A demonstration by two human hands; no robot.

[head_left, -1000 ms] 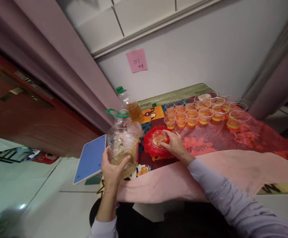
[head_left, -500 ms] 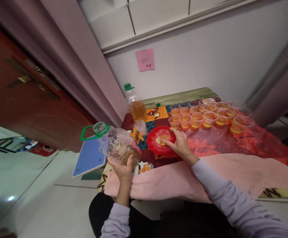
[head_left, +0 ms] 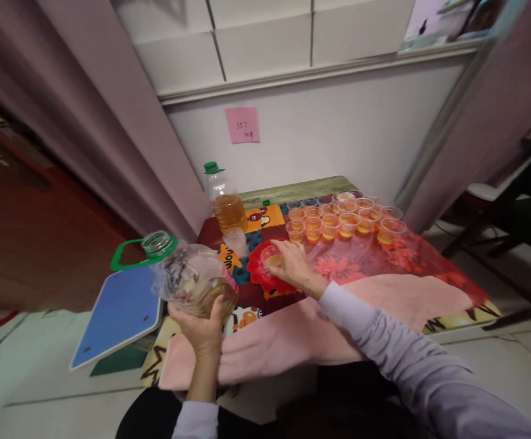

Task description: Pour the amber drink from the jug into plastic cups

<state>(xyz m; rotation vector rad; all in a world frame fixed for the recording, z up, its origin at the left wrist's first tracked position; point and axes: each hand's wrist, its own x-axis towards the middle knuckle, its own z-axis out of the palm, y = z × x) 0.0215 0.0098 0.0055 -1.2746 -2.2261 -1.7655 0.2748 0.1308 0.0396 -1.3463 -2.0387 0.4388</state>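
**Hidden or unclear.** The right sleeve is cut off at the lower right. The right hand [head_left: 292, 268] covers most of the small clear cup [head_left: 272, 260]. Its fingers curl around the cup, but whether they clamp it cannot be told. The printing on the jug [head_left: 192, 283] is blurred. The writing on the pink note [head_left: 242, 125] is too small to read.

**Surface and room.** A low table [head_left: 292, 188] stands against a white wall. A brown door [head_left: 27, 244] is to its left, and a blue board [head_left: 119, 311] leans off its left edge. A pink cloth [head_left: 361, 305] drapes over the near edge. Rows of filled cups [head_left: 338, 219] occupy the far right area. A capped bottle [head_left: 226, 204] stands at the far left corner. The red plate [head_left: 258, 277] sits near the left edge and carries the small cup.

**Jug.** The left hand [head_left: 201, 326] is wrapped around the jug from below, just off the near left corner. The jug is tilted, with its open mouth up and to the left and amber liquid pooled low.

**Change.** One second ago the jug stood upright in the same hand, and it is now tipped over. The right hand remains at the cup.
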